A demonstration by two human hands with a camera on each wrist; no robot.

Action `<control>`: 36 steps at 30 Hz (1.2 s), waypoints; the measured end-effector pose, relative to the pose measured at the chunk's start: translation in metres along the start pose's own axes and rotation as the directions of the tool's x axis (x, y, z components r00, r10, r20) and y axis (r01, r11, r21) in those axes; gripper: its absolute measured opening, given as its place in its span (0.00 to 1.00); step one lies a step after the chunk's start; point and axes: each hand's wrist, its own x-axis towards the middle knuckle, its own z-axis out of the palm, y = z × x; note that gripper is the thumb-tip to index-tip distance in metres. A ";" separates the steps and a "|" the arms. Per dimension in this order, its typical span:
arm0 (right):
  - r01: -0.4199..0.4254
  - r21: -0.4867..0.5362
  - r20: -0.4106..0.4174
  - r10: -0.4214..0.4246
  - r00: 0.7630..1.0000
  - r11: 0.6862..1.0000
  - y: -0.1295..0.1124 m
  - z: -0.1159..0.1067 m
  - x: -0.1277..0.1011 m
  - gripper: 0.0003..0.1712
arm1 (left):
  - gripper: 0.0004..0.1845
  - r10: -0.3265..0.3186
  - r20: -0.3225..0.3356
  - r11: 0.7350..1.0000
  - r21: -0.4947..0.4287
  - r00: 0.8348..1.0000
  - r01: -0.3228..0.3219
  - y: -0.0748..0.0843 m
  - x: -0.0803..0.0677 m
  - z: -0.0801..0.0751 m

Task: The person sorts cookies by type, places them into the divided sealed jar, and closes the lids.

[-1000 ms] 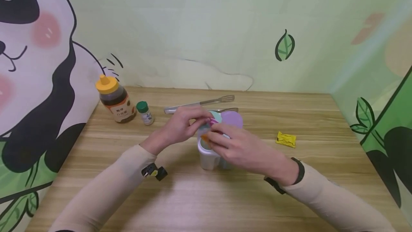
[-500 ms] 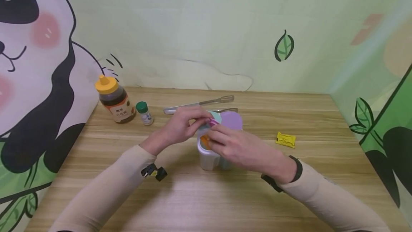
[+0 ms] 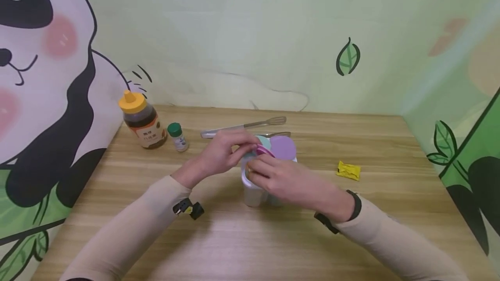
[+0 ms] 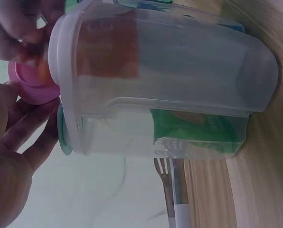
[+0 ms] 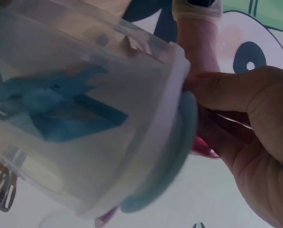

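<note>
A clear container (image 3: 254,195) with several compartments stands upright on the wooden table. My left hand (image 3: 224,153) pinches its raised pink lid (image 4: 34,88). At the opening beneath it, my right hand (image 3: 287,180) pinches the top of an orange packet (image 4: 108,47), most of which shows through the wall inside the compartment. Fingers partly hide that opening in the head view. A green packet (image 4: 196,128) lies in another compartment, and a blue packet (image 5: 61,107) in one nearest my right wrist. The teal lid (image 5: 165,166) and purple lid (image 3: 283,147) lie closed.
Metal tongs (image 3: 246,125) lie behind the container. To the left stand a yellow-capped syrup bottle (image 3: 146,127) and a green-capped shaker (image 3: 177,136). A small yellow packet (image 3: 349,170) lies to the right. A painted wall (image 3: 218,34) borders the table's back.
My right hand has shifted slightly left, and less of the orange packet shows above the opening. More of the pink lid is visible; my left hand keeps its place on it.
</note>
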 end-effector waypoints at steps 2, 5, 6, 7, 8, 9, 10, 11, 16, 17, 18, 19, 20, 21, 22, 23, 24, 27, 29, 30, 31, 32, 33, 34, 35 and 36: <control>-0.030 0.025 -0.029 0.031 0.999 0.999 0.001 -0.002 -0.001 0.17 | 0.07 -0.001 0.004 1.000 -0.001 1.000 0.001 0.000 0.002 0.000; -0.030 0.030 -0.045 0.032 0.998 0.999 0.002 -0.005 -0.002 0.18 | 0.07 -0.013 0.003 1.000 -0.001 1.000 0.013 0.000 0.002 -0.001; -0.029 0.031 -0.043 0.031 0.999 0.999 0.002 -0.006 -0.003 0.18 | 0.07 -0.016 0.004 1.000 -0.004 1.000 0.016 0.000 0.001 -0.001; -0.028 0.035 -0.040 0.029 0.999 0.999 0.002 -0.006 -0.004 0.18 | 0.07 -0.019 0.005 1.000 -0.006 1.000 0.019 0.000 0.001 -0.001; -0.026 0.038 -0.036 0.027 0.999 0.999 0.002 -0.007 -0.004 0.19 | 0.07 -0.021 0.006 1.000 -0.009 1.000 0.021 0.000 0.001 -0.001; -0.024 0.041 -0.032 0.025 0.999 0.999 0.002 -0.007 -0.005 0.19 | 0.07 -0.022 0.007 1.000 -0.011 1.000 0.022 0.000 0.001 -0.001; -0.021 0.037 -0.025 0.022 0.999 0.999 0.001 -0.006 -0.005 0.19 | 0.07 -0.022 0.008 1.000 -0.013 1.000 0.022 0.000 0.001 -0.001; -0.016 0.030 -0.016 0.016 1.000 0.999 0.001 -0.006 -0.006 0.18 | 0.07 -0.023 0.007 1.000 -0.012 1.000 0.023 0.001 0.001 -0.001; -0.007 0.029 0.025 0.006 1.000 1.000 -0.002 -0.003 -0.006 0.17 | 0.07 -0.025 0.003 1.000 -0.003 1.000 0.025 0.001 0.000 -0.001; -0.013 0.048 0.035 0.011 0.999 0.999 -0.002 -0.002 -0.006 0.17 | 0.07 -0.026 0.003 1.000 -0.001 1.000 0.026 0.001 0.000 -0.001; -0.021 0.070 0.041 0.018 0.999 0.997 -0.003 -0.002 -0.006 0.17 | 0.07 -0.026 0.003 1.000 -0.001 1.000 0.026 0.001 0.000 0.000; -0.029 0.089 0.049 0.024 0.998 0.996 -0.003 -0.002 -0.006 0.17 | 0.07 -0.025 0.003 1.000 -0.003 1.000 0.025 0.001 0.001 0.000; -0.036 0.110 0.056 0.030 0.998 0.993 -0.003 -0.002 -0.006 0.17 | 0.07 -0.023 0.002 1.000 -0.004 1.000 0.023 0.001 0.001 0.000; -0.044 0.130 0.065 0.036 0.997 0.991 -0.003 -0.002 -0.006 0.18 | 0.07 -0.023 0.001 1.000 -0.002 1.000 0.023 0.001 0.001 0.000; -0.051 0.147 0.074 0.041 0.996 0.988 -0.003 -0.002 -0.006 0.18 | 0.07 -0.023 0.000 1.000 -0.001 1.000 0.023 0.001 0.001 0.000; -0.054 0.161 0.085 0.041 0.996 0.985 -0.003 -0.002 -0.006 0.19 | 0.07 -0.021 -0.003 1.000 0.001 1.000 0.021 0.002 0.001 0.000; -0.059 0.170 0.095 0.043 0.995 0.984 -0.004 -0.002 -0.006 0.20 | 0.07 -0.019 -0.006 1.000 0.003 1.000 0.019 0.002 0.001 0.001; -0.072 0.190 0.138 0.046 0.989 0.979 -0.004 -0.002 -0.005 0.22 | 0.06 -0.011 -0.015 1.000 0.011 1.000 0.011 0.002 0.001 0.002; -0.080 0.203 0.150 0.049 0.987 0.976 -0.005 -0.002 -0.006 0.23 | 0.06 -0.004 -0.015 1.000 0.012 1.000 0.004 0.001 0.002 0.002; -0.084 0.209 0.147 0.054 0.988 0.974 -0.005 -0.003 -0.006 0.23 | 0.06 -0.002 -0.012 1.000 0.010 1.000 0.002 0.001 0.002 0.003; -0.082 0.210 0.138 0.053 0.989 0.974 -0.005 -0.003 -0.007 0.23 | 0.06 -0.002 -0.010 1.000 0.008 1.000 0.002 0.001 0.002 0.003; -0.080 0.211 0.127 0.053 0.991 0.974 -0.004 -0.004 -0.008 0.24 | 0.06 -0.002 -0.008 1.000 0.007 1.000 0.002 0.001 0.002 0.003; -0.075 0.213 0.112 0.052 0.992 0.974 -0.004 -0.004 -0.008 0.24 | 0.06 -0.003 -0.006 1.000 0.006 1.000 0.003 0.001 0.002 0.003; -0.071 0.213 0.094 0.052 0.994 0.975 -0.004 -0.005 -0.009 0.23 | 0.06 -0.006 -0.005 1.000 0.004 1.000 0.006 0.001 0.002 0.003; -0.065 0.212 0.078 0.049 0.996 0.975 -0.003 -0.006 -0.010 0.23 | 0.06 -0.009 -0.005 1.000 0.002 1.000 0.009 0.001 0.002 0.003; -0.058 0.213 0.063 0.046 0.997 0.975 -0.003 -0.007 -0.010 0.23 | 0.06 -0.012 -0.004 1.000 0.001 1.000 0.012 0.002 0.002 0.003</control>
